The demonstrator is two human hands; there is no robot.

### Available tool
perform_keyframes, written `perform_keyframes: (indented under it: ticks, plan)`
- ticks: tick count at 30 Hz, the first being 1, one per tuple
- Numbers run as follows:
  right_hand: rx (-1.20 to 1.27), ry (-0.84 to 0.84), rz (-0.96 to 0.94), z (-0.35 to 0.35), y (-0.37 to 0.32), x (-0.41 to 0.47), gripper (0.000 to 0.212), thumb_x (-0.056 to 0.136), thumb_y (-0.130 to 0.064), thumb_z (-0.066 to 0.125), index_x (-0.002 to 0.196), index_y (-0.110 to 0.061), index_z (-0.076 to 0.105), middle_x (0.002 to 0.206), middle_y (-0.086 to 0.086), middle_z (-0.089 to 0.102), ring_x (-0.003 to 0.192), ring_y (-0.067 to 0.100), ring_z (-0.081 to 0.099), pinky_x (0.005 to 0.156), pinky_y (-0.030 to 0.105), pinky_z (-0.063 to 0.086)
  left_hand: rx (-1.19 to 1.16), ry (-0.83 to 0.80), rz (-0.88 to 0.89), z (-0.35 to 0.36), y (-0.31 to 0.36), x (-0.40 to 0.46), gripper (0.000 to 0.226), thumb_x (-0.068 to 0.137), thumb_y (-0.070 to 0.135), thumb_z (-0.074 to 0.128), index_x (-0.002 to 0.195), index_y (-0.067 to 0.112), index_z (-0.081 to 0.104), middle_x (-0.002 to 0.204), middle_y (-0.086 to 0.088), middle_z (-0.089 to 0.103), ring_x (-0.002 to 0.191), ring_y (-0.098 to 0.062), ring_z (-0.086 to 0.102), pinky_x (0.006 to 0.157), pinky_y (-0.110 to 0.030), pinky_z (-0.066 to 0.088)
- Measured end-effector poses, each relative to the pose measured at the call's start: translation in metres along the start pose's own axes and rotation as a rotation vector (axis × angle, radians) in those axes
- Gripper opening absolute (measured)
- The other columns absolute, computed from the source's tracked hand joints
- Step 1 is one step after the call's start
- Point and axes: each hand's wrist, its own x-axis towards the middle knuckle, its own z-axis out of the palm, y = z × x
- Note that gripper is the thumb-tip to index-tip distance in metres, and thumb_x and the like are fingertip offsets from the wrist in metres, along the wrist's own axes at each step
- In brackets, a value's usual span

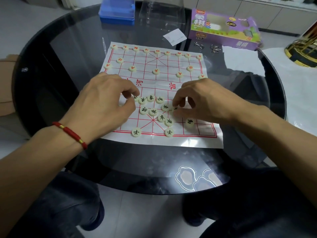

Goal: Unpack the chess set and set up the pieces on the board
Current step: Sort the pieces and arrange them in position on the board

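A white paper xiangqi board [204,140] with red lines lies on the dark glass table. Red-lettered round pieces [156,71] stand in rows on its far half. Several black-lettered pieces [153,112] lie in a loose cluster on the near half; two 士 pieces [136,132] sit on the near edge line and a 馬 piece [189,122] stands to the right. My left hand [104,98] pinches a piece at the cluster's left edge. At the cluster's right side, my right hand [204,100] pinches another piece with thumb and forefinger.
The purple chess box [224,28] lies at the back right, with a blue plastic case [117,12] and a clear plastic tray at the back. A paper slip [174,36], metal ring puzzles [215,48] and a white torn sheet [241,60] sit right of the board. My knees are below the table edge.
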Motion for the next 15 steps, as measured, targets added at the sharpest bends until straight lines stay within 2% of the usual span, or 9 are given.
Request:
perform_keyframes:
  ticks: [3, 5, 9, 12, 15]
  plan:
    - [-0.007, 0.05, 0.069, -0.015, 0.017, -0.012, 0.024, 0.09, -0.031, 0.07, 0.112, -0.023, 0.073, 0.103, -0.01, 0.066, 0.076, 0.002, 0.06, 0.063, 0.012, 0.049, -0.003, -0.003, 0.012, 0.001, 0.004, 0.003, 0.024, 0.091, 0.028, 0.059, 0.112, 0.03, 0.071, 0.102, 0.009, 0.067, 0.094, -0.012, 0.048, 0.084, -0.029, 0.039]
    - [-0.011, 0.054, 0.156, -0.023, 0.036, -0.024, 0.026, 0.089, -0.027, 0.073, 0.114, -0.023, 0.073, 0.105, -0.009, 0.067, 0.077, 0.003, 0.062, 0.06, 0.009, 0.046, -0.007, -0.01, 0.015, 0.002, 0.004, 0.004, 0.024, 0.091, 0.028, 0.06, 0.112, 0.03, 0.071, 0.102, 0.01, 0.066, 0.095, -0.013, 0.048, 0.086, -0.032, 0.041]
    - [0.06, -0.015, 0.243, -0.021, 0.06, -0.045, 0.029, 0.086, -0.027, 0.076, 0.115, -0.03, 0.071, 0.11, -0.01, 0.068, 0.083, 0.001, 0.064, 0.067, 0.013, 0.051, -0.029, 0.004, 0.022, 0.003, 0.006, 0.004, 0.02, 0.09, 0.026, 0.061, 0.107, 0.03, 0.072, 0.099, 0.01, 0.067, 0.093, -0.012, 0.049, 0.088, -0.035, 0.043]
    - [0.102, -0.049, 0.234, -0.016, 0.061, -0.045, 0.034, 0.087, -0.02, 0.076, 0.118, -0.031, 0.069, 0.11, -0.015, 0.064, 0.088, 0.002, 0.065, 0.074, 0.023, 0.058, -0.033, 0.023, 0.026, 0.003, 0.007, 0.004, 0.019, 0.09, 0.024, 0.062, 0.104, 0.027, 0.074, 0.096, 0.008, 0.067, 0.09, -0.012, 0.05, 0.085, -0.032, 0.041]
    - [0.095, -0.047, 0.226, -0.015, 0.062, -0.045, 0.037, 0.087, -0.015, 0.075, 0.119, -0.031, 0.067, 0.112, -0.015, 0.06, 0.086, 0.001, 0.064, 0.073, 0.023, 0.057, -0.027, 0.024, 0.025, 0.004, 0.006, 0.003, 0.018, 0.09, 0.023, 0.063, 0.103, 0.025, 0.075, 0.098, 0.005, 0.07, 0.089, -0.012, 0.05, 0.084, -0.033, 0.042]
